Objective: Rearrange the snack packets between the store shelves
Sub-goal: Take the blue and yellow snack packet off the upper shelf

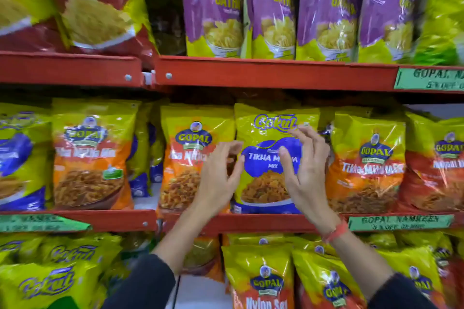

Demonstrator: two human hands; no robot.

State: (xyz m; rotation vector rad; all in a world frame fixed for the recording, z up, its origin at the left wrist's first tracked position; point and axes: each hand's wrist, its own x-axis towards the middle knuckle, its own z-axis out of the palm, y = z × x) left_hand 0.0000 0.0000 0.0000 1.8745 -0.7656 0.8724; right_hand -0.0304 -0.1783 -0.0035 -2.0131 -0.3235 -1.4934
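A yellow and blue Gokul Tikha Mitha Mix packet (263,178) stands upright on the middle red shelf (263,222), between two orange Gopal packets (183,158) (366,163). My left hand (218,178) hovers at the blue packet's left edge with its fingers spread and curled. My right hand (306,170) is in front of the packet's right half, fingers apart, with a red band on the wrist. Neither hand clasps the packet; whether the fingertips touch it I cannot tell.
Purple Gathiya packets (276,7) fill the top shelf on the right, red packets (82,2) on the left. More yellow Gokul packets (50,276) and Gopal packets (263,281) stand on the lower shelf. Green price labels (399,222) hang on the shelf edges.
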